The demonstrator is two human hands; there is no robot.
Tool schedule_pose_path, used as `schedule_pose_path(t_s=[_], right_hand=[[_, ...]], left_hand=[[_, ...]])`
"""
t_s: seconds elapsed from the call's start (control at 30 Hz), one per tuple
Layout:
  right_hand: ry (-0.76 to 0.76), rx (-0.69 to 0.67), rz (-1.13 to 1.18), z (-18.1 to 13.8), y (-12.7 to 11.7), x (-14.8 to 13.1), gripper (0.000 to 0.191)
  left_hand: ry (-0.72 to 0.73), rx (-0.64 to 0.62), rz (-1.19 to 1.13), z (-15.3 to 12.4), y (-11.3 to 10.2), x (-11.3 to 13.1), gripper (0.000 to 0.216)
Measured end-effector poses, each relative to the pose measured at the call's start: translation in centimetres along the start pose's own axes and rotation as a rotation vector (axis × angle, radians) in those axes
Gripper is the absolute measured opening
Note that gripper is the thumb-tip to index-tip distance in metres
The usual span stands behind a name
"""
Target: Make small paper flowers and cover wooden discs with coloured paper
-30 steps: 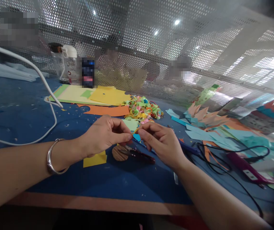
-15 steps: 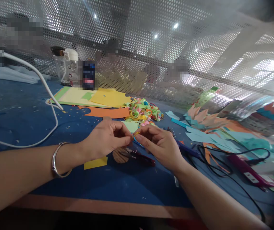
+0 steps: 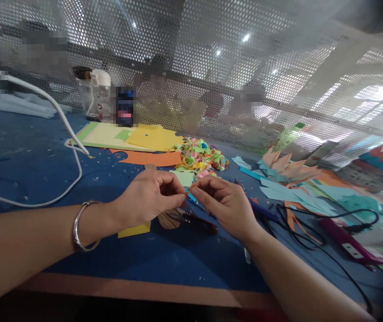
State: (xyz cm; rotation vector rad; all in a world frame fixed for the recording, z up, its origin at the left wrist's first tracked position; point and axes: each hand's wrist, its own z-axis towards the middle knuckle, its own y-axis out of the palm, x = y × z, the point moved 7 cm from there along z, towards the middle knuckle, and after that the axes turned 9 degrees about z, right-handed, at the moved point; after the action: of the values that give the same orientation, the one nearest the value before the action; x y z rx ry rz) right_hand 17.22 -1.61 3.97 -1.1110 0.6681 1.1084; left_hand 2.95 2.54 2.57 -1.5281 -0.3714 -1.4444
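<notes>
My left hand and my right hand meet above the blue table, thumbs and forefingers pinched close together. Between the fingertips shows a small yellow-orange piece of paper, mostly hidden by the fingers. Below the hands lie dark-handled scissors and a brown wood-grained round piece. A yellow paper piece lies under my left wrist. Just beyond the fingertips are a pale green paper and a heap of small coloured paper pieces.
Yellow and green sheets and an orange strip lie behind. A white cable curves at left; bottles stand at the back. On the right are a purple power strip, black cords, a blue-handled tool and blue paper strips.
Both hands stay almost in place with fingertips still pinched together. The view shifts very slightly; nothing else visibly moves.
</notes>
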Motion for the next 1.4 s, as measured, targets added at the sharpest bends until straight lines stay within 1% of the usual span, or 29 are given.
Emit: schedule_pose_path(t_s=[0.13,0.33,0.47,0.7,0.93,1.03,1.1,1.23,1.4], right_hand=[[0.008,-0.004,-0.014,-0.06,0.03,-0.08,0.020],[0.010,-0.002,-0.008,-0.06,0.13,-0.05,0.021],[0.012,-0.004,-0.016,0.01,0.20,0.05,0.020],[0.021,-0.005,-0.009,0.01,0.18,0.23,0.022],[0.028,-0.008,0.011,0.08,0.17,0.03,0.019],[0.024,-0.004,0.010,0.08,0.13,-0.05,0.019],[0.021,-0.006,0.007,0.06,0.14,-0.09,0.019],[0.019,-0.009,0.007,0.05,0.18,-0.12,0.019],[0.029,-0.013,0.003,0.00,0.22,0.02,0.021]], left_hand=[[0.010,0.018,0.066,-0.01,-0.21,0.18,0.010],[0.006,0.051,0.086,0.02,-0.51,0.49,0.008],[-0.006,0.043,0.103,-0.04,-0.34,0.41,0.006],[0.034,0.039,0.145,-0.16,-0.32,0.61,0.007],[0.001,0.033,0.126,-0.20,-0.27,0.39,0.010],[-0.016,0.023,0.081,-0.14,-0.11,0.09,0.010],[-0.033,0.002,0.004,-0.11,0.08,-0.15,0.011],[-0.049,-0.029,-0.167,-0.13,0.27,-0.34,0.026],[-0.007,-0.021,-0.133,-0.07,0.09,-0.17,0.026]])
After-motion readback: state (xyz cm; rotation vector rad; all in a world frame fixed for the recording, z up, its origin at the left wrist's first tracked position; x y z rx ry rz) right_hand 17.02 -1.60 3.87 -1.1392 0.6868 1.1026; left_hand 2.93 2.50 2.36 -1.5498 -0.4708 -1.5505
